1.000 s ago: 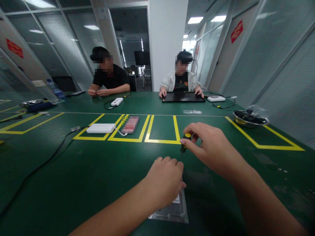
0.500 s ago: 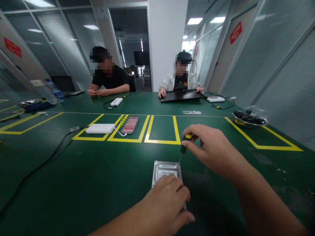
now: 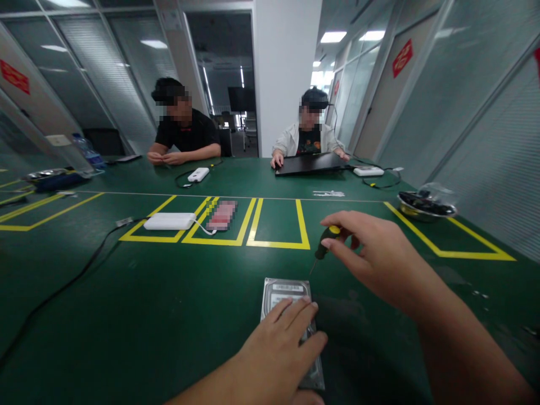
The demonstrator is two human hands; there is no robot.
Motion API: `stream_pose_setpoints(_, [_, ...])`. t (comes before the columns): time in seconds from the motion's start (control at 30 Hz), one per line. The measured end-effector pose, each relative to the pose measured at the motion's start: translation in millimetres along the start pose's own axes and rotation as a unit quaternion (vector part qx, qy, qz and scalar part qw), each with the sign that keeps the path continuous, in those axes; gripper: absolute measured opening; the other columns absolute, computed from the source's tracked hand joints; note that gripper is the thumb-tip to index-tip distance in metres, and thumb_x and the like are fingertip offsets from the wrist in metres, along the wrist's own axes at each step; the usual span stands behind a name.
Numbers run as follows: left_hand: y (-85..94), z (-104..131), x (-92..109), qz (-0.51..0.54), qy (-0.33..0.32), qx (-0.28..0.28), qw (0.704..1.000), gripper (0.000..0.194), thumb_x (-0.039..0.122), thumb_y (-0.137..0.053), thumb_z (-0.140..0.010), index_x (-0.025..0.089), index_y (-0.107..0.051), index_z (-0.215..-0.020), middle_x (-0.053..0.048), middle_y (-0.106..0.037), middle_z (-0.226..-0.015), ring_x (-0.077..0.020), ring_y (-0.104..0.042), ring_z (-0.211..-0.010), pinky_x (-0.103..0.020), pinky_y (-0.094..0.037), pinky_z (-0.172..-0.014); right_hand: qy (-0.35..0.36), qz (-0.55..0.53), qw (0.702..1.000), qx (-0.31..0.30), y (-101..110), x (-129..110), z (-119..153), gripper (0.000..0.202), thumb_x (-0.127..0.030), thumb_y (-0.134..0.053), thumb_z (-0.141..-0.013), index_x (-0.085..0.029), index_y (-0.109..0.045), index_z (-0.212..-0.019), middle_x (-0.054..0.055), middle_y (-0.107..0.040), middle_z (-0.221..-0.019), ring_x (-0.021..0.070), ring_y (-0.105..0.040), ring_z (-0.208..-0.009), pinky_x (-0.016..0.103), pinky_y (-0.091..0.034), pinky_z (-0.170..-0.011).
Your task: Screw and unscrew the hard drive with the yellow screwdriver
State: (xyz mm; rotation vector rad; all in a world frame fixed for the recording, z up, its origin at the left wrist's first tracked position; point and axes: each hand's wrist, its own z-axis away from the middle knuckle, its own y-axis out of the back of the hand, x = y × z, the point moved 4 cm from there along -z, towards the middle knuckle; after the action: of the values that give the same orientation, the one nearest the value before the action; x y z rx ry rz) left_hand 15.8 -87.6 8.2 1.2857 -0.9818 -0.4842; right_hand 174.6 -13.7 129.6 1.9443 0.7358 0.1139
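A silver hard drive [image 3: 287,286] lies flat on the green table, its labelled face up. My left hand [image 3: 283,340] rests across its middle with the fingers stretched out and apart, covering much of the label. Between the thumb and fingers of my right hand [image 3: 363,247] is a small screwdriver [image 3: 324,243] with a dark handle and a yellow end. Its thin shaft slants down to the left, and the tip is just above the drive's far right corner, apparently not touching it.
Yellow tape frames [image 3: 278,245] mark the table. Beyond my hands are a white power bank [image 3: 169,221], a pink phone-like object [image 3: 222,215] and a metal bowl [image 3: 426,207] of dark items. Small bits [image 3: 480,294] lie at right. Two people sit opposite, one holding a black panel [image 3: 311,163].
The screwdriver has lifted off the drive's corner and tilted, as my right hand moved slightly right. My left hand's fingers have spread out flatter over the drive.
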Motion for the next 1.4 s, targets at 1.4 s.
stream_pose_setpoints(1.4, [-4.2, -8.9, -7.1, 0.037, -0.008, 0.075, 0.996, 0.062, 0.056, -0.067, -0.081, 0.022, -0.054, -0.131, -0.009, -0.046, -0.148, -0.0297, -0.031, -0.143, -0.049, -0.016, -0.121, -0.222, 0.123, 0.92, -0.298, -79.8, 57.3, 79.1, 0.01, -0.021, -0.042, -0.096, -0.018, -0.051, -0.095, 0.013, -0.065, -0.099, 0.024, -0.066, -0.086, 0.031, -0.038, -0.067])
